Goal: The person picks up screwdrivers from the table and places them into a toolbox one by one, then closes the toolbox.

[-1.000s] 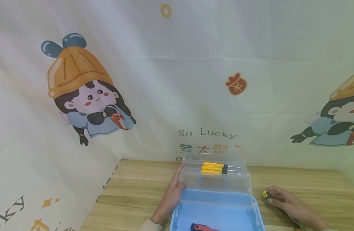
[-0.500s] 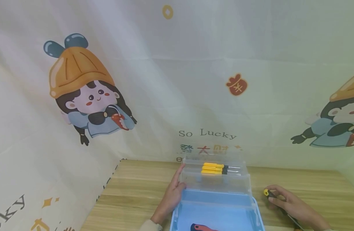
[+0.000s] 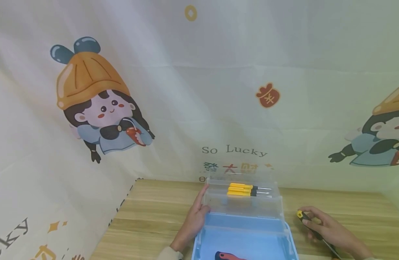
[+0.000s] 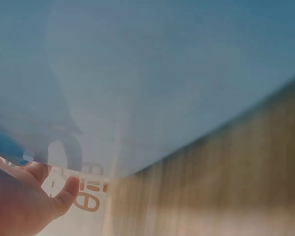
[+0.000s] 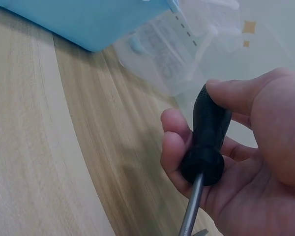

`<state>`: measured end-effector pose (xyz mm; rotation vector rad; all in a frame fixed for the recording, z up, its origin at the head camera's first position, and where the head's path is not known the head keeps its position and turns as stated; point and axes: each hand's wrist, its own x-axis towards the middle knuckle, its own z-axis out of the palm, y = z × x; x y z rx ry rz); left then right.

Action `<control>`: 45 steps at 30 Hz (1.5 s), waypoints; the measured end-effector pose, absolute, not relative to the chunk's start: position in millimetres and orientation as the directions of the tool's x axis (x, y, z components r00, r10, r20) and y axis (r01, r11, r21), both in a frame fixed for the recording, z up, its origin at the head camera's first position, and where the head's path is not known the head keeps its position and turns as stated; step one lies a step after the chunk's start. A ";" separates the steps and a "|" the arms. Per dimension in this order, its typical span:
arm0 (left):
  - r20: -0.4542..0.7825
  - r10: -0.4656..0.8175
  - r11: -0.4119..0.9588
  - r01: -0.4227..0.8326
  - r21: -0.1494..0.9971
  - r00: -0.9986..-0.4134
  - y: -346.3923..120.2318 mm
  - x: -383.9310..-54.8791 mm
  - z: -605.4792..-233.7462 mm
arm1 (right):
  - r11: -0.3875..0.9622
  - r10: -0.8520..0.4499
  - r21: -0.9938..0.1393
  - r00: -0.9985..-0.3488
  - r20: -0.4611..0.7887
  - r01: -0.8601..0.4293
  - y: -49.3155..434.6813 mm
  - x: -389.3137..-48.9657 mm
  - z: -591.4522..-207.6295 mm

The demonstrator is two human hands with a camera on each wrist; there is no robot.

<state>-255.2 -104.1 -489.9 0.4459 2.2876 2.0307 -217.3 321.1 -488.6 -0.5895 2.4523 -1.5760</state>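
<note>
My left hand [image 3: 196, 220] holds the left edge of a toolbox's clear lid [image 3: 243, 206], its thumb and index finger at the edge. Raised at the back of the blue toolbox [image 3: 245, 236], the lid holds several yellow-handled screwdrivers [image 3: 240, 189] lying side by side. A red and black handle [image 3: 230, 255] lies inside the box, cut off by the frame. Right of the box, my right hand [image 3: 329, 229] grips a screwdriver [image 5: 209, 123] by its black handle, which has a yellow end. In the right wrist view, its metal shaft points down toward the camera.
Everything stands on a wood-grain table [image 3: 160, 206]. A printed cloth [image 3: 186, 90] hangs behind the table and along its left side. Part of a small orange thing [image 3: 335, 258] shows at the bottom edge, by the screwdriver's shaft.
My right hand has turned and lifted slightly, with its fingers now further round the screwdriver handle. My left hand and the lid have stayed in place.
</note>
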 end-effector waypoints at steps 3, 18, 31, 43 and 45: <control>0.157 0.249 0.088 0.184 0.979 -0.956 -104.1 -255.3 -489.7 | 0.374 -0.401 -0.900 -0.914 0.063 -0.227 320.8 -217.3 -487.9; 0.162 0.246 0.097 0.191 0.977 -0.956 -103.2 -254.4 -489.5 | 0.423 -0.354 -0.876 -0.932 0.078 -0.234 319.0 -215.8 -473.5; 0.151 0.242 0.104 0.181 0.978 -0.958 -104.2 -254.4 -489.1 | 0.458 -0.327 -0.813 -0.919 0.221 -0.359 314.7 -213.5 -455.1; 0.170 0.234 0.123 0.203 0.972 -0.957 -104.4 -256.5 -490.8 | 0.408 -0.364 -0.833 -0.903 0.227 -0.374 305.6 -209.5 -435.1; 0.168 0.233 0.122 0.200 0.972 -0.958 -104.6 -256.6 -491.2 | 0.399 -0.367 -0.838 -0.902 0.227 -0.373 303.1 -209.2 -432.5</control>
